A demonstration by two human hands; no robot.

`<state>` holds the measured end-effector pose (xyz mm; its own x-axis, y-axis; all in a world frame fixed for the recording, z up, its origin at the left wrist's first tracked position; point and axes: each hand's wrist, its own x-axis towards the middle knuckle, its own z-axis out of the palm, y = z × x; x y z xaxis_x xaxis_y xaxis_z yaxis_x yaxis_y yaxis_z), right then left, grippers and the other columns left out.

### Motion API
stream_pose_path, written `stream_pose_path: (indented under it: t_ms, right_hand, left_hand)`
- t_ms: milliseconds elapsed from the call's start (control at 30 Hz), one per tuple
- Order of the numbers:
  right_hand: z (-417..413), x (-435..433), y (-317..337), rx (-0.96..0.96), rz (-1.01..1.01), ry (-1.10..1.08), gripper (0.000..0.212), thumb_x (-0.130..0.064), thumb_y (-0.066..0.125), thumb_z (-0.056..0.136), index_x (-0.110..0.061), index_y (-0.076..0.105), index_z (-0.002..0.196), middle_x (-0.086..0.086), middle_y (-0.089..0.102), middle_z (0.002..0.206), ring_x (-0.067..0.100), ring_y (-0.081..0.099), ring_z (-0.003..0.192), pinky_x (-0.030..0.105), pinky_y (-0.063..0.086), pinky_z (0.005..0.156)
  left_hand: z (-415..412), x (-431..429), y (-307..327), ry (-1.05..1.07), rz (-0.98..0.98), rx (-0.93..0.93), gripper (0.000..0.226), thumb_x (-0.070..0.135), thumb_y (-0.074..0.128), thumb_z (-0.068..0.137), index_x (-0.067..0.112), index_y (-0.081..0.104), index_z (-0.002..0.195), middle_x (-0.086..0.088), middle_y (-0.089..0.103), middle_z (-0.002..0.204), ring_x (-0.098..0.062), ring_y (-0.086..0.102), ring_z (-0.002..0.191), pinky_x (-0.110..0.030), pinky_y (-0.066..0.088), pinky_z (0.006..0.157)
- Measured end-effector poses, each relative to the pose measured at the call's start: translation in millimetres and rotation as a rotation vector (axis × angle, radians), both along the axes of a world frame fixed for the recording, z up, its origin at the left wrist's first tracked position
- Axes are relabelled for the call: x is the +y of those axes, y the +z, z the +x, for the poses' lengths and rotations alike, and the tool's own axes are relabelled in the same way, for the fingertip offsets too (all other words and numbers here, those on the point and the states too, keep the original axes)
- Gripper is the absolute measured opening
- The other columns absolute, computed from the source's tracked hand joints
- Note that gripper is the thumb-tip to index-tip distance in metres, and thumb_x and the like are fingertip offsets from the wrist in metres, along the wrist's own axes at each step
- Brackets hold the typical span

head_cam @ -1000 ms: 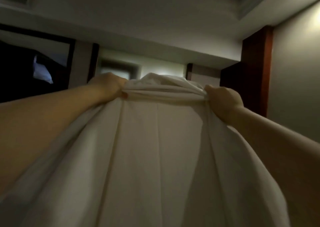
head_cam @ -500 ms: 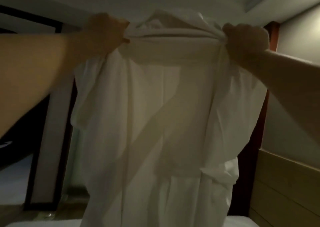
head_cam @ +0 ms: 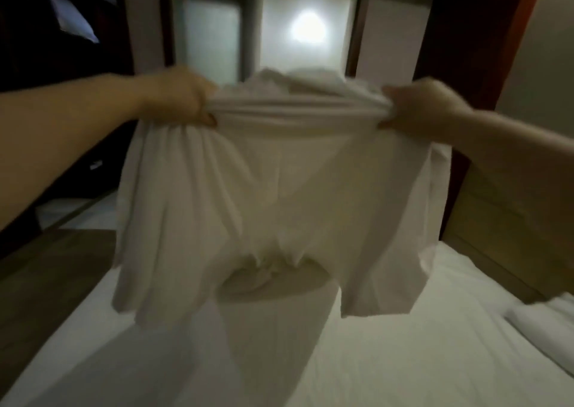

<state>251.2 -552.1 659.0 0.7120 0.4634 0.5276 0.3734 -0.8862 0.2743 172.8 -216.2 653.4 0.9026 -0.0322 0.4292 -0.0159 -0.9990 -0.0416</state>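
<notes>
**Sheet (head_cam: pixel 279 195) held taut above bed (head_cam: pixel 419 360)**

The bed, dressed in wrinkled white linen, fills the lower part of the view. The white sheet hangs in the air above it. Its gathered top edge is stretched level between the two hands, and its loose folds fall to lower corners that hang over the mattress. Blur softens the cloth. A pale wooden headboard (head_cam: pixel 503 220) runs along the bed's right side, and brown wood floor (head_cam: pixel 46 282) lies off its left. Behind the sheet stand a dark red-brown wood panel (head_cam: pixel 466 34) on the right and a grey framed door (head_cam: pixel 211 34) near the middle. A white pillow (head_cam: pixel 546 316) lies at the right edge, by the headboard. The left hand (head_cam: pixel 183 96) is curled tight round the sheet's top-left bunch. The right hand (head_cam: pixel 419 108) grips the top-right bunch the same way. A round wall light (head_cam: pixel 307 27) glows above the sheet.
</notes>
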Motion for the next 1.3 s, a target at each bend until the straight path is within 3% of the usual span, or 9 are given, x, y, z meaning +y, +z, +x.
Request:
stream_pose_path:
  t_ms: [167, 333, 467, 633, 767, 900, 1033, 1167, 1300]
  right_hand:
    - [-75.4, -29.4, -70.1, 0.259, 0.165, 0.034, 0.026, -0.027, 0.068, 0.083, -0.015, 0.057, 0.103, 0.009, 0.064, 0.094, 0.028, 0.060, 0.089, 0.040, 0.050, 0.077]
    - [-138.4, -43.2, -158.5, 0.361, 0.083, -0.019, 0.028, -0.030, 0.069, 0.081, -0.015, 0.057, 0.102, 0.010, 0.063, 0.103, 0.030, 0.060, 0.095, 0.035, 0.047, 0.076]
    - [-182.7, -51.9, -262.3, 0.594, 0.044, -0.126, 0.044, -0.044, 0.071, 0.077, -0.021, 0.055, 0.111, 0.004, 0.060, 0.111, 0.026, 0.057, 0.105, 0.032, 0.044, 0.082]
    - [-238.8, -60.8, -337.2, 0.906, 0.243, -0.168, 0.031, -0.040, 0.078, 0.072, -0.027, 0.054, 0.086, 0.000, 0.063, 0.089, 0.021, 0.059, 0.090, 0.029, 0.040, 0.072]
    - [-274.2, -63.7, -351.4, 0.948, 0.313, -0.130, 0.024, -0.045, 0.072, 0.073, -0.030, 0.054, 0.078, -0.002, 0.061, 0.085, 0.016, 0.058, 0.088, 0.026, 0.032, 0.068]
    - [-284.5, -66.2, -349.7, 0.910, 0.330, -0.143, 0.025, -0.026, 0.078, 0.076, -0.029, 0.053, 0.076, 0.000, 0.060, 0.083, 0.018, 0.055, 0.084, 0.028, 0.033, 0.068]
    - [-293.2, -72.3, -340.4, 1.034, 0.352, -0.200, 0.031, -0.023, 0.083, 0.069, -0.022, 0.063, 0.094, -0.003, 0.063, 0.087, 0.015, 0.055, 0.083, 0.027, 0.037, 0.070]
    - [-306.6, -77.5, -324.7, 1.195, 0.516, -0.196, 0.023, -0.016, 0.081, 0.072, -0.023, 0.066, 0.088, -0.003, 0.068, 0.089, 0.014, 0.060, 0.087, 0.025, 0.043, 0.074]
    - [-313.9, -81.3, -306.8, 1.118, 0.609, -0.178, 0.013, -0.010, 0.073, 0.079, -0.016, 0.066, 0.089, -0.002, 0.065, 0.085, 0.011, 0.058, 0.079, 0.019, 0.043, 0.067]
  left_hand:
    - [-79.8, -8.3, -69.9, -0.081, -0.120, 0.185, 0.046, 0.025, 0.071, 0.080, 0.012, 0.061, 0.123, -0.012, 0.064, 0.119, -0.028, 0.058, 0.108, -0.032, 0.044, 0.091]
    - [-144.7, -2.4, -169.2, -0.127, -0.308, 0.371, 0.084, 0.064, 0.051, 0.050, 0.026, 0.057, 0.124, 0.001, 0.062, 0.122, -0.015, 0.055, 0.111, -0.021, 0.038, 0.085]
    - [-193.5, 2.6, -276.6, -0.087, -0.451, 0.624, 0.065, 0.062, 0.059, 0.056, 0.027, 0.063, 0.110, 0.000, 0.065, 0.115, -0.010, 0.056, 0.101, -0.018, 0.037, 0.076]
    - [-244.6, -3.9, -348.3, -0.133, -0.672, 0.794, 0.067, 0.049, 0.063, 0.049, 0.033, 0.059, 0.114, 0.006, 0.063, 0.110, -0.011, 0.059, 0.100, -0.017, 0.045, 0.081]
    - [-266.6, -5.2, -356.2, -0.190, -0.659, 0.882, 0.067, 0.041, 0.060, 0.053, 0.025, 0.060, 0.118, 0.003, 0.064, 0.110, -0.011, 0.058, 0.096, -0.003, 0.040, 0.068]
    - [-273.4, -1.5, -344.9, -0.143, -0.611, 0.794, 0.056, 0.038, 0.058, 0.055, 0.021, 0.064, 0.108, 0.000, 0.067, 0.102, -0.017, 0.061, 0.092, -0.024, 0.046, 0.076]
    - [-278.2, 8.2, -329.6, -0.196, -0.806, 0.792, 0.042, 0.032, 0.065, 0.060, 0.015, 0.067, 0.098, -0.006, 0.069, 0.095, -0.016, 0.063, 0.085, -0.026, 0.047, 0.076]
    - [-284.6, 13.0, -317.4, -0.230, -0.880, 0.705, 0.031, 0.024, 0.071, 0.064, 0.012, 0.068, 0.092, -0.011, 0.068, 0.091, -0.010, 0.060, 0.074, -0.026, 0.046, 0.074]
    - [-285.4, 8.3, -297.6, -0.266, -0.851, 0.649, 0.011, 0.012, 0.072, 0.079, 0.022, 0.066, 0.081, 0.010, 0.066, 0.073, -0.007, 0.058, 0.070, -0.018, 0.043, 0.068]
